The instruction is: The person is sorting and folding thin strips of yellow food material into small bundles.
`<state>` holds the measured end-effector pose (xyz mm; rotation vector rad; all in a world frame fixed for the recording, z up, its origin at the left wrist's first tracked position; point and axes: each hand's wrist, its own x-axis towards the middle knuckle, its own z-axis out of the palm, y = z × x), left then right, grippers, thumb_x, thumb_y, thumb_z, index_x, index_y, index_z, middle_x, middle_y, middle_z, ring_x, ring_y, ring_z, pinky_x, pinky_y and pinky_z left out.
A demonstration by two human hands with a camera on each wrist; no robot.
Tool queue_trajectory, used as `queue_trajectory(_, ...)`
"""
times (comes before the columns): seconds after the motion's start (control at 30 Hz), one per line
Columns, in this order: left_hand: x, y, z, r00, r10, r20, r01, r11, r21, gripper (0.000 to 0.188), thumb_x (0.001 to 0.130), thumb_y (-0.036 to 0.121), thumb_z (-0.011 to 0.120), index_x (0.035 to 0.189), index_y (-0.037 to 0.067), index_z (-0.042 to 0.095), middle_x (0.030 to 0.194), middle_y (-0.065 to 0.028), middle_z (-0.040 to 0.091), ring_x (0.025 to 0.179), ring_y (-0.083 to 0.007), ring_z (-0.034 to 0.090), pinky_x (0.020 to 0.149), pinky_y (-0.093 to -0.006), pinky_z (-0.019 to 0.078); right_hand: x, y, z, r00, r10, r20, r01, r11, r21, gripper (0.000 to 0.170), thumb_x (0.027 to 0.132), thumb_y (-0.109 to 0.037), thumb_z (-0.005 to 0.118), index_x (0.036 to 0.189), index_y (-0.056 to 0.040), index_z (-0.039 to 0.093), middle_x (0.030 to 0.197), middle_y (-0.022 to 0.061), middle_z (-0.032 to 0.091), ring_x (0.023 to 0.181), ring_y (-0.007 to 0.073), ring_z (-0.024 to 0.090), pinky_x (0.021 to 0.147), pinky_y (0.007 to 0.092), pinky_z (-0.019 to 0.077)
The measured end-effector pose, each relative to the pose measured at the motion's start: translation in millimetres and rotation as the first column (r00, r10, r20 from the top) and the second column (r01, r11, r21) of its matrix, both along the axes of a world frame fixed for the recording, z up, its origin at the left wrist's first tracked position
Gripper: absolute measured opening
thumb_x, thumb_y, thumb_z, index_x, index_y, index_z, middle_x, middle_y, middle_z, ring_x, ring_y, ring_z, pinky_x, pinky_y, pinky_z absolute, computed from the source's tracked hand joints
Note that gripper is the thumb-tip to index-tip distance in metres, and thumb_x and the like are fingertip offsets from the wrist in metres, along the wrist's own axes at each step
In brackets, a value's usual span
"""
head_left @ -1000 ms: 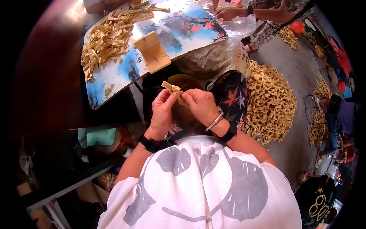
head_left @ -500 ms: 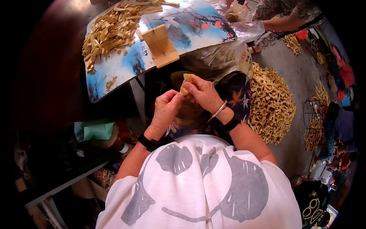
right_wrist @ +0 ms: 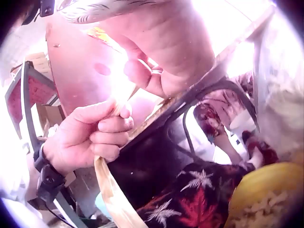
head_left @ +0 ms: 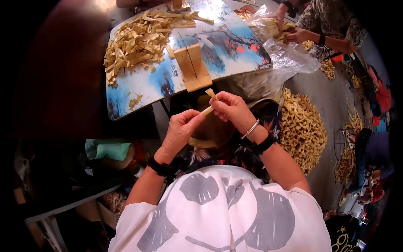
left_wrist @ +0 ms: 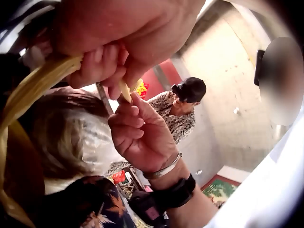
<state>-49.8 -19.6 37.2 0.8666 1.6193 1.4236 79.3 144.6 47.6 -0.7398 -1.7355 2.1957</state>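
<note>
My left hand (head_left: 181, 130) grips a pale yellow flat strip (head_left: 207, 111) between thumb and curled fingers. Up and to the right, my right hand (head_left: 236, 111) pinches the same strip, and a short flared end sticks out above its fingers. A short stretch of strip spans the gap between the hands. In the right wrist view a long tail of the strip (right_wrist: 114, 197) hangs below the left fist. The left wrist view shows this tail (left_wrist: 35, 90) curving down at the left.
A painted table (head_left: 142, 90) ahead bears a heap of yellow strips (head_left: 136, 46) and a wooden stand (head_left: 193, 67). On the floor at right lies a large pile of small twisted pieces (head_left: 302, 134). Another person's hands (head_left: 298, 35) hold a clear plastic bag (head_left: 289, 59).
The bunched strip between my fingers now shows as a straight stretch, and my hands are farther apart. My right hand has shifted right. The other person's hands are now both at the bag.
</note>
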Motion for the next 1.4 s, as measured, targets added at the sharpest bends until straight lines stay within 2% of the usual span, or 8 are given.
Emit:
queue_trajectory(0.27,-75.5,58.8,42.0,0.767,0.202,-0.61,-0.142,0.979,0.146,0.015,0.094,0.014,0.063,0.093,0.0,0.068,0.061,0.0018,0.053,0.059,-0.0058,0.048,0.053,-0.024,0.0399,-73.5,40.5,24.0,0.957,-0.217,-0.195,0.291,0.757,0.585,0.018,0.097,-0.021,0.059,0.095,-0.003,0.062,0.068,0.0086,0.066,0.06,0.0158,0.065,0.056,0.0314,0.05)
queue_trajectory(0.5,-103.7,97.0,14.3,0.77,0.305,-0.56,-0.228,0.952,0.205,0.017,0.094,0.016,0.063,0.089,0.001,0.067,0.06,0.0024,0.049,0.058,-0.0058,0.045,0.053,-0.0249,0.0377,-107.3,61.7,5.2,0.925,-0.297,-0.235,0.369,0.563,0.74,0.017,0.093,-0.02,0.062,0.092,-0.0031,0.061,0.076,0.0175,0.065,0.072,0.0361,0.065,0.063,0.0415,0.0503)
queue_trajectory(0.73,-109.2,97.6,-3.7,0.83,0.372,-0.415,-0.319,0.928,0.194,0.018,0.095,0.014,0.061,0.086,-0.001,0.066,0.066,0.0056,0.05,0.06,-0.0052,0.043,0.054,-0.0231,0.0351,-103.5,68.1,-10.3,0.946,-0.241,-0.216,0.292,0.346,0.892,0.011,0.089,-0.014,0.062,0.088,-0.003,0.061,0.078,0.0175,0.065,0.075,0.0381,0.063,0.066,0.0454,0.049)
queue_trajectory(0.87,-96.0,85.5,7.5,0.832,0.417,-0.364,-0.324,0.9,0.291,0.017,0.095,0.014,0.061,0.084,0.002,0.064,0.067,0.0078,0.047,0.06,-0.0031,0.037,0.053,-0.0219,0.0302,-60.8,54.7,2.2,0.947,-0.245,-0.208,0.315,0.584,0.748,0.007,0.089,-0.01,0.06,0.091,-0.0028,0.06,0.075,0.0175,0.062,0.074,0.038,0.063,0.066,0.0424,0.0496)
queue_trajectory(1.0,-56.5,50.7,30.0,0.884,0.458,-0.095,-0.412,0.859,0.305,0.015,0.097,0.014,0.061,0.082,0.009,0.059,0.065,0.0105,0.036,0.059,-0.0001,0.029,0.051,-0.021,0.0223,5.4,17.7,-15.2,0.951,-0.156,-0.269,0.309,0.552,0.774,0.013,0.092,-0.011,0.059,0.101,-0.0023,0.062,0.08,0.0185,0.065,0.079,0.0377,0.065,0.069,0.0386,0.0518)
queue_trajectory(1.17,-16.9,10.3,15.2,0.851,0.414,-0.322,-0.355,0.907,0.228,0.005,0.095,0.004,0.059,0.094,0.0,0.062,0.074,0.0048,0.051,0.066,-0.004,0.041,0.058,-0.0199,0.0336,57.0,10.2,-41.4,0.972,-0.231,0.049,0.082,0.526,0.846,0.013,0.091,-0.017,0.062,0.097,-0.0061,0.061,0.078,0.0155,0.063,0.079,0.0361,0.063,0.068,0.0412,0.0509)
queue_trajectory(1.3,9.5,4.6,-0.3,0.873,0.311,-0.375,-0.25,0.947,0.203,0.005,0.093,0.004,0.062,0.093,-0.001,0.063,0.072,-0.0007,0.051,0.067,-0.0075,0.044,0.059,-0.0225,0.0378,64.5,116.4,1.4,0.778,-0.538,-0.323,0.349,-0.056,0.935,0.01,0.087,-0.01,0.059,0.096,-0.0075,0.062,0.09,0.0117,0.061,0.083,0.0318,0.062,0.071,0.0407,0.0514)
queue_trajectory(1.4,23.9,13.2,-4.2,0.889,0.231,-0.395,-0.178,0.97,0.166,0.003,0.092,0.003,0.063,0.092,0.0,0.064,0.071,-0.0011,0.053,0.064,-0.0084,0.046,0.056,-0.0229,0.0374,67.0,197.6,36.0,0.788,-0.537,-0.301,0.179,-0.268,0.947,0.054,0.083,-0.02,0.069,0.132,-0.0098,0.048,0.132,0.0182,0.05,0.122,0.0363,0.049,0.1,0.0434,0.0448)
